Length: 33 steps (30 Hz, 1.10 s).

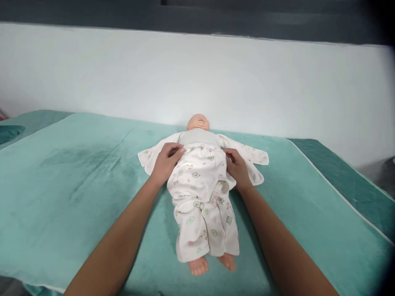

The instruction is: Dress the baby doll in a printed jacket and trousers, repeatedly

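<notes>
both hands' [200,164] fingertips partly hidden

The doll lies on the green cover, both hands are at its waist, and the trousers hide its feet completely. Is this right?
Not quite: the head view shows both feet sticking out below the trousers. The doll does lie on the green cover, left hand and right hand at its waist.

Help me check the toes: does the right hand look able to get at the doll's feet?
Probably yes: the right hand is at the waistband, and the doll's feet poke out of the trouser legs with nothing over them.
</notes>
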### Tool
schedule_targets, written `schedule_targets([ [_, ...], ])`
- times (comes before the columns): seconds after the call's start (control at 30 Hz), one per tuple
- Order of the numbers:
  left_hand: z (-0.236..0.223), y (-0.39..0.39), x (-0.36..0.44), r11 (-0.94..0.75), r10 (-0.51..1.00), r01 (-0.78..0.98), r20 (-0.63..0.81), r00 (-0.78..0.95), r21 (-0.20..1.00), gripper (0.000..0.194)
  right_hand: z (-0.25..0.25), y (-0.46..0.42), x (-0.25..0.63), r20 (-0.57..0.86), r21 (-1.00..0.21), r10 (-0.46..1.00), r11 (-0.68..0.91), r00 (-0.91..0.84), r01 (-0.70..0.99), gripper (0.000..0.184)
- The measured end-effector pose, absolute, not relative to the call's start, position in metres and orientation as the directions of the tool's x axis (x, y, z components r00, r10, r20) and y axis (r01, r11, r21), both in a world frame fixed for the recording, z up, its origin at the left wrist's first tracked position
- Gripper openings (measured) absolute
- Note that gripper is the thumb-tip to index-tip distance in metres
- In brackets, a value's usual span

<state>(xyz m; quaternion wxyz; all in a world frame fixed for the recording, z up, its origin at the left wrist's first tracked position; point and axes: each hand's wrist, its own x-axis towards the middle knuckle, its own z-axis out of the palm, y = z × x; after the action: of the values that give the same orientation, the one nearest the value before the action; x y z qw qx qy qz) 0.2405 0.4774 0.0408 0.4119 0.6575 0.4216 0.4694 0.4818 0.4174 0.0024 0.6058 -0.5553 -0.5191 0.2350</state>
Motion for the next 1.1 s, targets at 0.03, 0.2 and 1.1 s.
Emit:
schedule_targets([
  [0.03, 0.045, 0.477, 0.243, -0.313, 0.940, 0.217, 0.269, 0.210, 0.925, 0.030, 0.005, 0.418, 0.483, 0.413, -0.891, 0.849, 0.304, 0.329, 0.337, 0.016],
  [0.2, 0.065, 0.469, 0.260, -0.348, 0.934, 0.471, 0.259, 0.244, 0.810, 0.035, 0.014, 0.429, 0.490, 0.614, -0.704, 0.781, 0.475, 0.116, 0.528, 0.006],
  [1.1, 0.025, 0.511, 0.229, -0.187, 0.948, 0.222, 0.116, 0.296, 0.957, 0.021, 0.030, 0.464, 0.507, 0.335, -0.863, 0.939, 0.273, 0.077, 0.425, 0.017],
])
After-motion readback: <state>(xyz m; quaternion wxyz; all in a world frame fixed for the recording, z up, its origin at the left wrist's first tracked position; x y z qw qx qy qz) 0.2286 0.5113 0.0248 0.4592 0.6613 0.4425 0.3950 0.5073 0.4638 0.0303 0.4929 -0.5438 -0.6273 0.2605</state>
